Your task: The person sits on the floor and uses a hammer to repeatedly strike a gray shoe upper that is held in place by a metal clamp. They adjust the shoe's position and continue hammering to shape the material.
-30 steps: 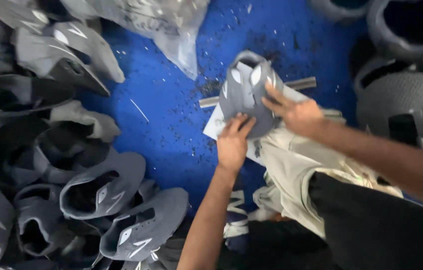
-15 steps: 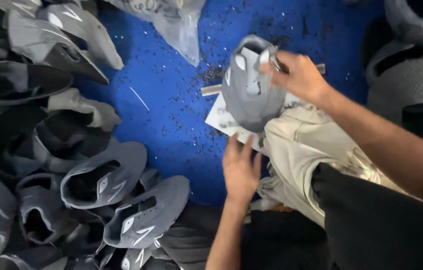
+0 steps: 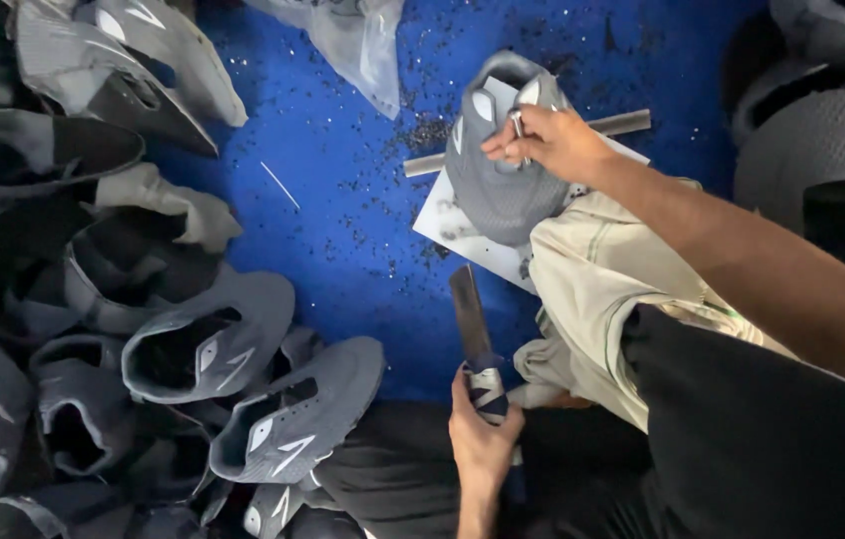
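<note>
Two hands busy: my right hand (image 3: 547, 140) pinches a small metal punch (image 3: 518, 125) onto the soft, floppy grey shoe upper (image 3: 502, 190) on the white board (image 3: 442, 222); my left hand (image 3: 482, 434) is wrapped around a flat bar's (image 3: 469, 314) taped handle.

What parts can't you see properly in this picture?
Head view:
- Small metal tool in the right hand: mostly covered by fingers, too small to identify.
- Flat bar in the left hand: its wrapped handle end is hidden inside the grip.
- Metal rod: middle hidden behind the grey shoe upper.
- Pile of uppers: cut off by the left edge.
</note>
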